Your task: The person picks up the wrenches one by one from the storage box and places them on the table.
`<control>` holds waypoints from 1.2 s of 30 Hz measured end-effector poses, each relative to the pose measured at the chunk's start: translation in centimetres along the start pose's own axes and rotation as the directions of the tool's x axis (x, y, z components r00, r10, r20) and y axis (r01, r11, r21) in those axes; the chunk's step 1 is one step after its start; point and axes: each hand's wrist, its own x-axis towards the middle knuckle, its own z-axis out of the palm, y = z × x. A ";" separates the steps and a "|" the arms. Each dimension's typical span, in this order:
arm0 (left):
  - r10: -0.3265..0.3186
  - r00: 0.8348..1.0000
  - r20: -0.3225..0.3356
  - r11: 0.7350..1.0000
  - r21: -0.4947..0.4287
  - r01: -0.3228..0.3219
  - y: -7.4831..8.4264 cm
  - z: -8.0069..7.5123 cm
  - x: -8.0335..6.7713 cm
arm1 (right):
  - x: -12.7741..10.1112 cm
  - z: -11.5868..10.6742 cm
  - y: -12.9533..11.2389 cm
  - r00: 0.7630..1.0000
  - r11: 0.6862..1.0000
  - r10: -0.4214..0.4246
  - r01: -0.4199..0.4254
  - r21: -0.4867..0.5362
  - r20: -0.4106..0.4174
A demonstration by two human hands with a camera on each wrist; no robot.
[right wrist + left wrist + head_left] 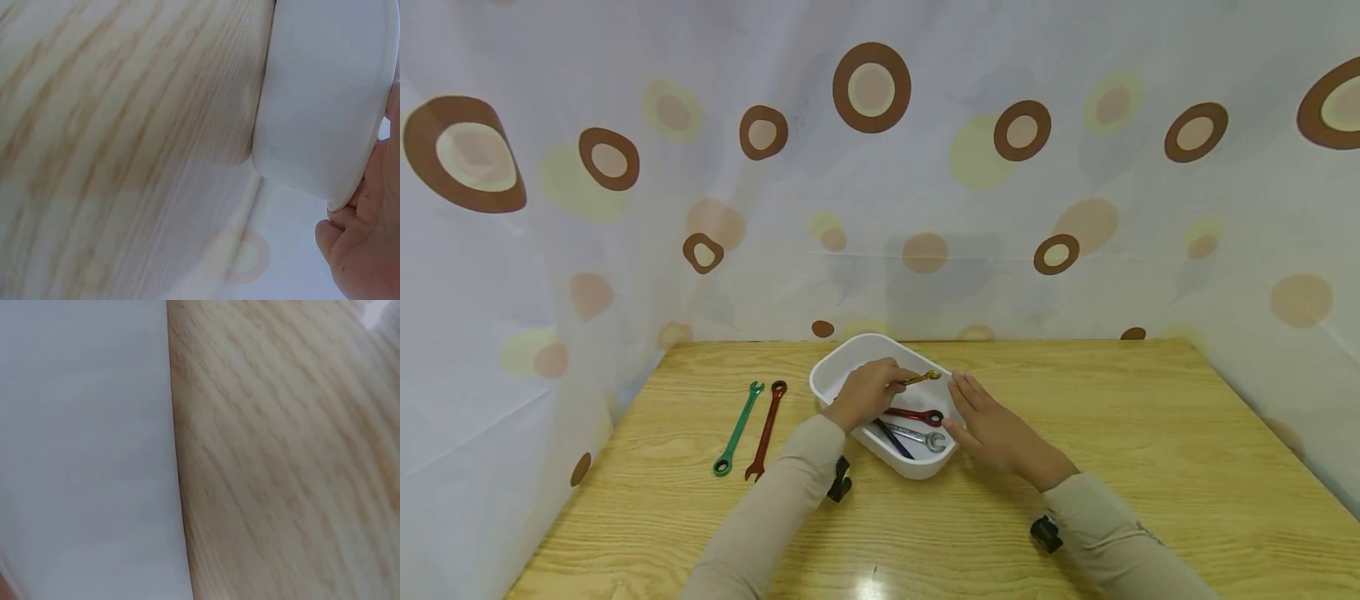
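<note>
A white plastic basin (917, 471) sits on the table at mid-view, with several wrenches in it. My left hand (868, 392) is over the basin and pinches a gold wrench (928, 376), its far end pointing right. Beneath that hand lie a red wrench (925, 415), a silver wrench (917, 434) and a dark wrench (892, 439), partly hidden. My right hand (992, 425) holds the basin's right rim. In the right wrist view, fingers (359, 231) go over the rim of the basin (325, 94). The left wrist view shows only the basin's pale wall (87, 450) beside wood.
Left of the basin, a green wrench (740, 429) and another red wrench (767, 431) lie side by side on the wooden table (1150, 433). A patterned cloth (880, 192) hangs behind and at both sides. Black wrist-camera parts (839, 481) show below the sleeves.
</note>
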 end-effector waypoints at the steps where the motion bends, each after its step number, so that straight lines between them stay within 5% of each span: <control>1: -0.004 1.000 -0.028 1.000 -0.015 0.003 -0.1 0.0 0.0 | 0.0 0.0 0.0 1.000 1.000 0.001 -0.001 0.000 0.001; 7: -0.015 0.980 -0.199 0.986 -0.165 -0.018 -0.4 0.1 -0.1 | 0.0 -0.1 -0.1 1.000 1.000 0.012 -0.012 0.006 0.008; 15: -0.051 0.956 -0.287 0.945 -0.324 -0.046 -0.7 0.0 -0.3 | -0.1 -0.1 -0.2 1.000 1.000 0.015 -0.015 0.013 0.009; 20: -0.127 0.923 -0.363 0.919 -0.394 -0.028 -0.3 -0.8 -0.2 | -0.1 -0.1 -0.2 1.000 1.000 0.017 -0.017 0.005 0.004; 23: -0.236 0.906 -0.351 0.861 -0.508 0.028 -0.1 -1.5 0.0 | 0.0 -0.1 -0.1 1.000 1.000 0.022 -0.022 0.001 0.005; 29: -0.413 0.882 -0.226 0.658 -0.743 0.118 0.1 -3.2 -0.3 | 0.0 -0.2 -0.1 1.000 1.000 0.021 -0.021 0.004 0.018; 36: -0.490 0.853 -0.179 0.579 -0.799 0.165 -0.4 -5.0 -1.6 | -0.1 -0.2 -0.2 1.000 1.000 0.013 -0.013 0.010 0.013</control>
